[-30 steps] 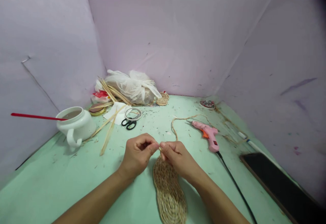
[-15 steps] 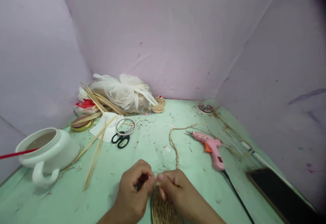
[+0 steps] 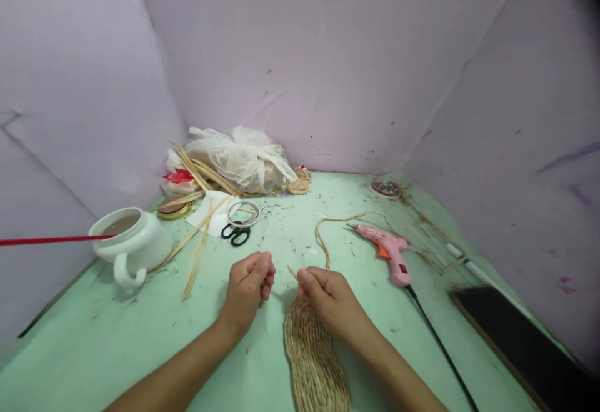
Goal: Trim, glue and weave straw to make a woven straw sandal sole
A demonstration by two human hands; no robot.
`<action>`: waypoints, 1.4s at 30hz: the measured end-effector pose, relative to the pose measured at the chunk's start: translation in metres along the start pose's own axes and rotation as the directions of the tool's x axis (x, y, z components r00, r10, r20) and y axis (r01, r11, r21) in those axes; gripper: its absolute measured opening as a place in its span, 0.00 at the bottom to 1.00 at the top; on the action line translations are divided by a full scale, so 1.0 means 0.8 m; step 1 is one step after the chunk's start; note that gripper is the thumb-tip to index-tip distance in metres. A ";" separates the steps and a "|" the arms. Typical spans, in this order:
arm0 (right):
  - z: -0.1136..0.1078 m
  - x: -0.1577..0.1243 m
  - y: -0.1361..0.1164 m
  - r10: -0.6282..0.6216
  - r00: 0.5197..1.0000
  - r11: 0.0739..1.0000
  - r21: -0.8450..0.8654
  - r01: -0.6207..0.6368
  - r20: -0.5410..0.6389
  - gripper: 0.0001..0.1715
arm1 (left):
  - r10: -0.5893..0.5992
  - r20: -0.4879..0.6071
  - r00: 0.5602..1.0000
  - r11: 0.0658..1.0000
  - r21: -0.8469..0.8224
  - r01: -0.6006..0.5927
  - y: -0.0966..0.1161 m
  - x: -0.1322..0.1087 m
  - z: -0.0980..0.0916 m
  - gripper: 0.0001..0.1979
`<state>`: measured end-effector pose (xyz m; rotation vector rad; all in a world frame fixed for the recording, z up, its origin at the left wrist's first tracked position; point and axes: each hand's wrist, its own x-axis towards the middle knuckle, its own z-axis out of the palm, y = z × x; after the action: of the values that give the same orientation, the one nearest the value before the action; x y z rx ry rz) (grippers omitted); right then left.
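My right hand [image 3: 330,296] is closed in a pinch. A short tip of straw cord [image 3: 292,272] sticks out between its thumb and fingers. Below that hand lies a long woven straw piece [image 3: 312,356] made of tight parallel cords, its top partly covered by the fingers. A twisted straw cord [image 3: 323,246] runs from behind the right hand across the table towards the pink hot glue gun [image 3: 389,252]. To the left of the woven piece, apart from it, my left hand [image 3: 248,287] is closed with curled fingers; whatever is in it is hidden.
Black-handled scissors [image 3: 235,234] and a tape ring [image 3: 244,214] lie ahead on the left. A white pot [image 3: 135,243] with a red stick stands at left. A plastic bag [image 3: 239,159] and straw strips [image 3: 201,168] sit at the back. A dark phone-like slab [image 3: 510,343] lies at right.
My hands, together over the woven piece's top before, are now apart, the left one off to the left. The view has shifted, showing more of the woven piece.
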<state>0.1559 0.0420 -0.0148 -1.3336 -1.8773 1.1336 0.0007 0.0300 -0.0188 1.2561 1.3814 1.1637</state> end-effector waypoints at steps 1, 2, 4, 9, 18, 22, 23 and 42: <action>0.000 -0.002 -0.002 -0.024 1.000 0.999 -0.031 0.024 -0.004 0.23 | 0.011 0.032 0.999 0.998 0.064 -0.013 0.003 -0.002 -0.002 0.22; 0.001 -0.005 -0.005 -0.043 0.999 0.998 -0.048 0.043 0.002 0.22 | 0.024 0.072 0.997 0.994 0.107 -0.032 0.005 -0.003 -0.003 0.23; 0.003 -0.011 -0.010 -0.078 0.997 0.993 -0.081 0.080 0.023 0.21 | 0.061 0.141 0.988 0.983 0.164 -0.084 0.009 -0.007 -0.005 0.24; 0.006 -0.018 -0.015 -0.089 0.994 0.990 -0.099 0.096 0.066 0.21 | 0.129 0.260 0.957 0.949 0.248 -0.195 0.014 -0.010 -0.004 0.24; 0.001 -0.007 -0.012 -0.011 0.998 1.000 0.004 0.011 0.068 0.23 | 0.265 0.314 0.912 0.838 0.392 -0.379 0.017 -0.004 -0.010 0.18; 0.000 -0.004 -0.007 0.017 0.998 0.999 0.026 -0.019 0.065 0.23 | 0.359 0.309 0.880 0.759 0.452 -0.469 0.011 -0.004 -0.010 0.14; 0.000 -0.004 -0.006 0.026 0.997 0.999 0.038 -0.029 0.067 0.23 | 0.383 0.300 0.873 0.740 0.466 -0.485 0.009 -0.004 -0.009 0.13; -0.009 0.001 0.000 -0.008 1.000 1.000 -0.028 0.008 -0.011 0.22 | 0.247 0.156 0.956 0.898 0.334 -0.286 -0.001 0.012 -0.022 0.25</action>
<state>0.1612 0.0449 -0.0113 -1.3437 -1.8954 1.0970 -0.0173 0.0380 -0.0175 1.7874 1.4067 1.0338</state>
